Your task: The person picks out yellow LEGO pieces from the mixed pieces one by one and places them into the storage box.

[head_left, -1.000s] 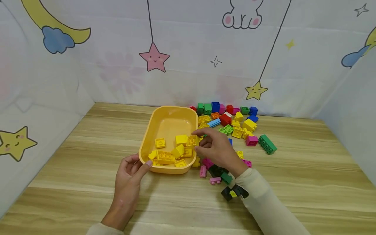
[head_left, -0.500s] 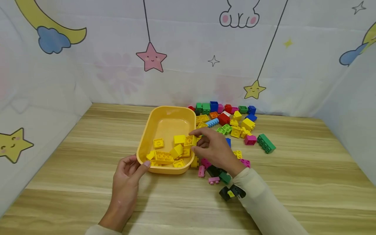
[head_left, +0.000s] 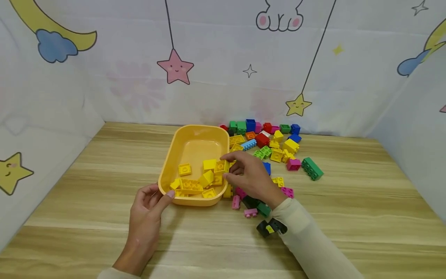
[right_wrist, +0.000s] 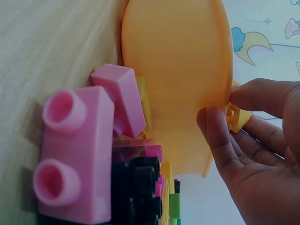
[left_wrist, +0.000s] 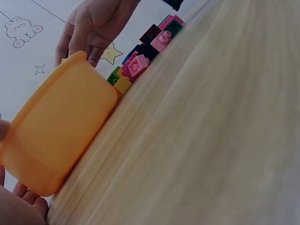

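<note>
A yellow-orange plastic tub point(head_left: 200, 149) stands on the table with several yellow building bricks point(head_left: 191, 186) in its near half. My left hand point(head_left: 148, 215) grips its near left corner, thumb over the rim and the other fingers against the outside. At the right rim, my right hand point(head_left: 252, 174) pinches a yellow brick point(head_left: 221, 166), its hollow underside facing up. The right wrist view shows that brick point(right_wrist: 238, 117) among the fingers, beside the tub wall point(right_wrist: 178, 61), with fingertips right at the rim. In the left wrist view, the tub's side point(left_wrist: 61, 122) hides its contents.
Loose bricks in many colours spread right of the tub, including a long green brick point(head_left: 312, 169), a red brick point(head_left: 262, 140) and a magenta brick point(head_left: 293, 164). Pink bricks point(head_left: 250, 213) lie near my right wrist. A patterned cloth point(head_left: 216, 58) hangs behind the table.
The head view has drifted, so everything sits slightly further left in it. Hands, tub and pinched brick keep nearly the same places relative to one another.
</note>
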A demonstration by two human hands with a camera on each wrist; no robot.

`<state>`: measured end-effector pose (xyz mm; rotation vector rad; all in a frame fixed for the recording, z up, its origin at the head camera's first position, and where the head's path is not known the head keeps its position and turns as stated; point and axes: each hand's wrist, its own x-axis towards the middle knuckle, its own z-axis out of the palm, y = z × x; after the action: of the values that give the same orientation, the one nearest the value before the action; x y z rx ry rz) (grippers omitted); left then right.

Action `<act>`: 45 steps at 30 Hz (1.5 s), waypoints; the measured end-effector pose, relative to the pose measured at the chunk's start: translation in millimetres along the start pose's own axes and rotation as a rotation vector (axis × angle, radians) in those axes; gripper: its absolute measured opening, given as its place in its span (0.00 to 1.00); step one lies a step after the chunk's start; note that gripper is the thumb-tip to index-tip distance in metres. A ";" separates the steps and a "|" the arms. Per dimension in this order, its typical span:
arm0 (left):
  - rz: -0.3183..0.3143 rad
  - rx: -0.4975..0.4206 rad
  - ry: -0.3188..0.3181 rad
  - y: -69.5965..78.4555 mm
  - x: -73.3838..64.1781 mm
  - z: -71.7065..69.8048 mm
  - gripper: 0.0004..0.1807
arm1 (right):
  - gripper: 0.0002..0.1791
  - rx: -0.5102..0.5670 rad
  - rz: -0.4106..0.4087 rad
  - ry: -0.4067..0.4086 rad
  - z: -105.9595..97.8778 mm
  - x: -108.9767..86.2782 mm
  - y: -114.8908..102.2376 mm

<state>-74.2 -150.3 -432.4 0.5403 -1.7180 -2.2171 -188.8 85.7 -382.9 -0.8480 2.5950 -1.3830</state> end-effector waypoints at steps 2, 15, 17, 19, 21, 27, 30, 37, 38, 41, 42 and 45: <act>-0.001 0.001 0.005 0.3 -0.1 -0.3 0.26 | 0.22 0.007 -0.006 -0.003 0.4 0.3 0.1; 0.009 0.001 0.001 1.0 0.9 0.5 0.26 | 0.23 -0.042 -0.015 -0.032 0.1 1.3 0.3; -0.001 0.011 0.010 0.7 0.6 0.0 0.26 | 0.23 -0.057 -0.024 -0.046 -0.2 1.1 0.8; -0.007 0.024 0.017 0.7 0.5 -0.1 0.26 | 0.23 -0.063 -0.034 -0.057 -3.1 0.6 0.5; -0.004 0.023 0.012 0.6 0.6 0.0 0.26 | 0.20 -0.074 -0.047 -0.043 -11.4 -0.2 -1.3; 0.014 0.004 -0.012 1.4 1.9 1.0 0.27 | 0.07 -0.181 -0.056 0.010 -66.5 -6.6 -4.1; -0.007 0.000 -0.012 1.3 2.1 0.9 0.26 | 0.06 -0.312 -0.027 -0.069 -91.5 -12.6 6.1; -0.012 0.000 -0.022 4.0 3.8 -0.6 0.24 | 0.07 -0.486 0.135 -0.243 -101.8 -18.7 42.1; -0.013 0.001 -0.022 4.1 4.1 -0.9 0.24 | 0.07 -0.490 0.154 -0.255 -99.5 -17.9 45.9; -0.021 0.000 -0.022 3.6 3.7 -1.3 0.24 | 0.06 -0.479 0.194 -0.281 -92.4 -15.2 51.9; -0.025 0.001 -0.021 3.3 3.3 -1.2 0.24 | 0.06 -0.479 0.202 -0.278 -91.1 -15.4 51.1; -0.031 0.002 -0.023 2.7 1.9 -1.0 0.24 | 0.04 -0.519 0.167 -0.210 -91.6 -19.9 39.8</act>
<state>-75.4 -152.6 -430.3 0.5481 -1.7349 -2.2514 -218.5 181.3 -363.9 -0.7503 2.8061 -0.5450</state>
